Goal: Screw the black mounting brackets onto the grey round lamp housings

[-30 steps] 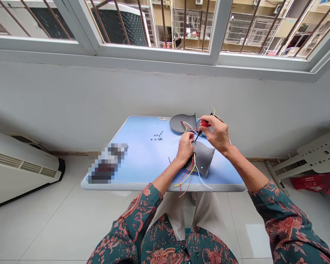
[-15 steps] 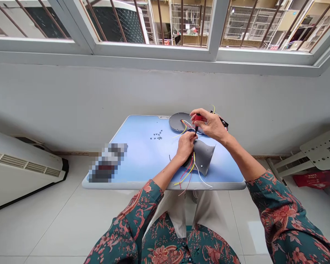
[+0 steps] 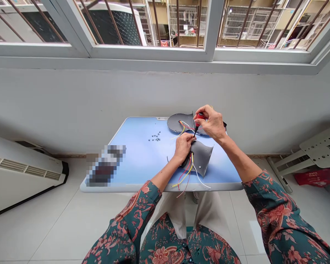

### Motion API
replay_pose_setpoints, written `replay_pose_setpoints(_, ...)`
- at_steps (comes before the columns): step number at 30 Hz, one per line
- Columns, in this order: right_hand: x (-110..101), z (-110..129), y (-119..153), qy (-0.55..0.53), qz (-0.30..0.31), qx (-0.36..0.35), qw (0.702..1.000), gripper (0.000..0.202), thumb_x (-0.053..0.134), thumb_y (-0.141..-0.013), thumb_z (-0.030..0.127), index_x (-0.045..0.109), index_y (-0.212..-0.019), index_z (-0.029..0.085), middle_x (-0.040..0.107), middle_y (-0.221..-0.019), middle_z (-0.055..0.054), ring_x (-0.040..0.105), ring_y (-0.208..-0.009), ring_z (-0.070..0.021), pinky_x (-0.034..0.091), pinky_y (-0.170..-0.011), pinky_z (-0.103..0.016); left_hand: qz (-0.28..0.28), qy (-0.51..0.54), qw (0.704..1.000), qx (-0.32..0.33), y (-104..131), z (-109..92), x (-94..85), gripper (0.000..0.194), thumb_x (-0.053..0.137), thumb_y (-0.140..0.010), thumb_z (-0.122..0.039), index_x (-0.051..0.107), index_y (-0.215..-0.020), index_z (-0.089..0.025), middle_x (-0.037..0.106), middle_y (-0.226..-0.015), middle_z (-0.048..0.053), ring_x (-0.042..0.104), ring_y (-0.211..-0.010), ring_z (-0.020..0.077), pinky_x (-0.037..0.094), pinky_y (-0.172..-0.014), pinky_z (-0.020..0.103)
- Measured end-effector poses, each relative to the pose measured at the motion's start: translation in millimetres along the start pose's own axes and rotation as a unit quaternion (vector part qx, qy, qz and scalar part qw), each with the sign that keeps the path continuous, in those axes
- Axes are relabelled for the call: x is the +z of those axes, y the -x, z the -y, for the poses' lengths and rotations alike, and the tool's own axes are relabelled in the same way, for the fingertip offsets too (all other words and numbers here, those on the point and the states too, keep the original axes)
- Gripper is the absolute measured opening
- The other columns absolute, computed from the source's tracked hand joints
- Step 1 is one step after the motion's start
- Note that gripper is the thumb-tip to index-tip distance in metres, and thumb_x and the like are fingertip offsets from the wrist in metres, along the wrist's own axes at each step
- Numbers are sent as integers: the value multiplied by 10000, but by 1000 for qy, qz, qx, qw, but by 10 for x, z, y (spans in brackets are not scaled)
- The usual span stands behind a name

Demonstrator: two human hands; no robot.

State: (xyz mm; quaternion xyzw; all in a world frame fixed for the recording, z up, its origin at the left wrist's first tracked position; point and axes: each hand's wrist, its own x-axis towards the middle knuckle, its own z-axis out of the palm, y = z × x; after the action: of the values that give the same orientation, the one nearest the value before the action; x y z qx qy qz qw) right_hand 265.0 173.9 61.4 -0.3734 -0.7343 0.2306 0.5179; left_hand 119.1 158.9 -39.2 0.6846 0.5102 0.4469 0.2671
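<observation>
My right hand (image 3: 215, 124) is closed with its fingertips around the red-and-black handle of a screwdriver (image 3: 199, 116). The shaft points down, its tip at the far edge of a dark grey curved panel (image 3: 202, 156). My left hand (image 3: 183, 146) grips this panel at its far left edge, thumb and fingers pinched beside the screwdriver tip. Any screw under the tip is hidden by the fingers. Red, yellow and white wires (image 3: 191, 169) come out of the panel and hang towards the table's near edge. One silvery screw head shows on the panel.
Behind my hands lies a second dark grey rounded housing (image 3: 176, 123) with wires. Several small dark screws (image 3: 156, 138) are scattered on the blue table (image 3: 137, 157). A blurred-out patch (image 3: 106, 168) covers the table's left side. A wall and barred window stand beyond.
My right hand has shifted its hold slightly, and more of the screwdriver's red handle shows. The left hand stays on the panel. The whole view has moved a little.
</observation>
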Motion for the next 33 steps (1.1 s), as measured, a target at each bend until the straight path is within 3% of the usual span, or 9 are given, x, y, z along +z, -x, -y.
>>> replay_pose_setpoints(4, -142, -8, -62, -131, 164, 2, 978, 157, 603, -800, 214, 627, -954, 191, 737, -932, -36, 693, -825, -159, 598, -755, -343, -5, 9, 1000, -4, 3, 9, -2, 148, 674, -897, -122, 778, -820, -195, 752, -908, 42, 675, -863, 183, 495, -834, 298)
replay_pose_setpoints(6, -134, -8, -64, -100, 144, 1, 985, 197, 591, -828, 215, 655, -1014, 197, 736, -983, -32, 689, -839, -152, 604, -795, -357, -11, 0, 1000, -14, 5, 6, -2, 147, 676, -894, -126, 769, -803, -194, 740, -875, 35, 662, -836, 179, 485, -819, 296)
replay_pose_setpoints(10, 3, 21, -36, 84, -19, -1, 996, 183, 730, -792, 219, 712, -973, 229, 723, -935, -12, 674, -815, -169, 585, -828, -367, -20, -27, 999, -20, 2, -8, -1, 169, 684, -889, -140, 736, -739, -195, 694, -783, 16, 617, -779, 173, 454, -787, 293)
replay_pose_setpoints(12, 50, 40, -33, 135, -55, 1, 989, 160, 761, -764, 183, 707, -909, 223, 712, -861, -8, 662, -766, -177, 573, -811, -372, -21, -34, 999, -20, 0, -15, 1, 181, 684, -887, -144, 719, -716, -192, 670, -753, 8, 599, -758, 167, 441, -775, 290)
replay_pose_setpoints(20, -30, 176, -79, 106, 72, 4, 992, 316, 563, -805, 55, 709, -1015, 242, 744, -868, 21, 699, -831, -179, 556, -821, -347, -34, -21, 999, -33, -15, -7, 30, 253, 701, -863, -172, 577, -643, -195, 603, -692, -26, 548, -688, 142, 421, -720, 264)
replay_pose_setpoints(23, 42, 195, -66, 128, 32, -7, 991, 239, 689, -809, 166, 679, -1041, 224, 722, -873, 5, 659, -766, -171, 550, -815, -351, -30, -8, 999, -39, -20, -9, 35, 271, 715, -856, -168, 558, -635, -190, 599, -680, -27, 556, -685, 139, 426, -715, 257)
replay_pose_setpoints(27, 120, 125, -83, 142, -48, -8, 989, 175, 764, -758, 215, 635, -877, 208, 690, -872, -23, 642, -758, -179, 543, -784, -346, -30, 6, 998, -56, -9, -27, 29, 233, 714, -867, -163, 610, -659, -179, 634, -693, -20, 575, -686, 136, 429, -721, 254)
replay_pose_setpoints(29, 89, 88, -117, 108, -32, -3, 994, 106, 692, -779, 168, 654, -871, 203, 685, -835, -14, 653, -747, -174, 545, -794, -344, -32, 16, 998, -53, -1, -37, 21, 145, 669, -898, -150, 693, -758, -180, 686, -754, -7, 597, -725, 142, 434, -743, 253)
replay_pose_setpoints(33, -34, 80, -185, 36, 56, 6, 998, 253, 543, -761, 69, 712, -898, 199, 708, -772, 8, 690, -762, -165, 555, -836, -342, -26, 40, 997, -58, 2, -45, 15, 149, 629, -907, -127, 764, -907, -191, 743, -859, 7, 626, -772, 147, 449, -770, 250)
